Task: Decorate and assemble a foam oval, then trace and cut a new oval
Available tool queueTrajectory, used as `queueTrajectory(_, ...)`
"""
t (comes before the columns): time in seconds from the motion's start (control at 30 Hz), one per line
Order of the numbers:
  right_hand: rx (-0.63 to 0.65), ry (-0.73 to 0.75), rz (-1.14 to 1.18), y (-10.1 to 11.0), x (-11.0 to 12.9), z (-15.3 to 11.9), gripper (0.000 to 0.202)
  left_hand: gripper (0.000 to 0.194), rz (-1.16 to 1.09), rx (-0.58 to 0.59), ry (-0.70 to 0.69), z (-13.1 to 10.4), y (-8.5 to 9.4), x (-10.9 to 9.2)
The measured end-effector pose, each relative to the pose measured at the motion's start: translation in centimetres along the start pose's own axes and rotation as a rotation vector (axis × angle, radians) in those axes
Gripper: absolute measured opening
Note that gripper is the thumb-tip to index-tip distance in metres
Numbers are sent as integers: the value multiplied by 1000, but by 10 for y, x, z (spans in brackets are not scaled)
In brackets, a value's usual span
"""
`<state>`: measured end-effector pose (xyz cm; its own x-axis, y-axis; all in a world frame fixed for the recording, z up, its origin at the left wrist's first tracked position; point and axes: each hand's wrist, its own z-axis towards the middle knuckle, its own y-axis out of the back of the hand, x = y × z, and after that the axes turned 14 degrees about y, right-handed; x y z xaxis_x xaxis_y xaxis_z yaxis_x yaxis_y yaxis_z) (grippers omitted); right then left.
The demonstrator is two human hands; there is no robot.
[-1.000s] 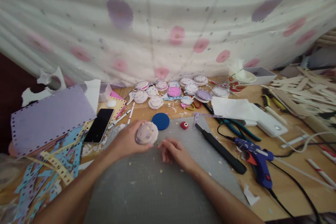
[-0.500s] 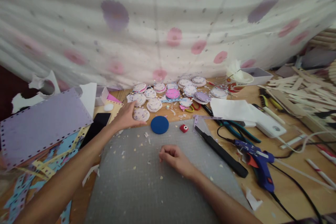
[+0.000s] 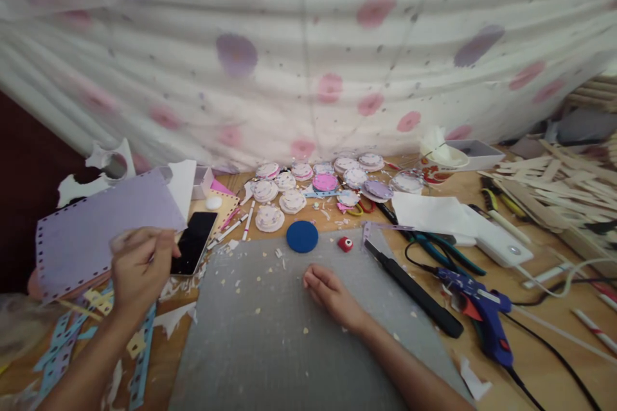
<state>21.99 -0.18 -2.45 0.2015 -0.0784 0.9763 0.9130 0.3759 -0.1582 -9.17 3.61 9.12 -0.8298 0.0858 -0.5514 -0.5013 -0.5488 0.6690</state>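
Note:
My left hand [image 3: 143, 264] is raised over the left side, in front of the lilac card [image 3: 106, 225] and beside the black phone [image 3: 196, 241]. Its fingers are curled together and slightly blurred; what they hold, if anything, cannot be made out. My right hand [image 3: 332, 295] rests on the grey mat [image 3: 241, 347] with fingers curled in, their tips partly hidden. Beyond it lie a blue disc [image 3: 302, 236] and a small red punch [image 3: 345, 244]. Several round layered paper pieces [image 3: 270, 218] stand behind the mat.
To the right are a black tool [image 3: 414, 289], a blue glue gun [image 3: 482, 308] with cables, teal-handled pliers [image 3: 448, 253], white paper [image 3: 427, 215] and wooden sticks [image 3: 554, 173]. Paper strips [image 3: 142, 359] litter the left. A floral curtain [image 3: 270, 77] hangs behind.
My left hand has moved from the round paper pieces left and nearer, and its spread fingers have curled. My right hand stays on the mat. The view has shifted slightly.

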Motion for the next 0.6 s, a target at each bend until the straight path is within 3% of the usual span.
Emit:
queueTrajectory(0.07,3,38,-3,-1,-2,-1,36,15,-59,53,-45,-15,13,0)
queueTrajectory(0.13,8,82,-11,-2,-5,-1,32,26,-100,136,11,-32,20,3)
queueTrajectory(0.2,8,135,-25,-2,-6,-4,26,25,-69,139,110,-48,22,10)
queueTrajectory(0.33,15,267,-132,0,6,-22,30,15,19,339,-116,-63,24,26)
queueTrajectory(0.4,87,348,-372,1,16,-39,36,22,39,407,-166,-63,24,30)
queueTrajectory(0.53,228,308,-701,2,26,-77,41,22,-51,407,-16,-54,20,32)
queueTrajectory(0.6,279,311,-828,2,25,-90,42,32,-192,338,202,-45,15,35)
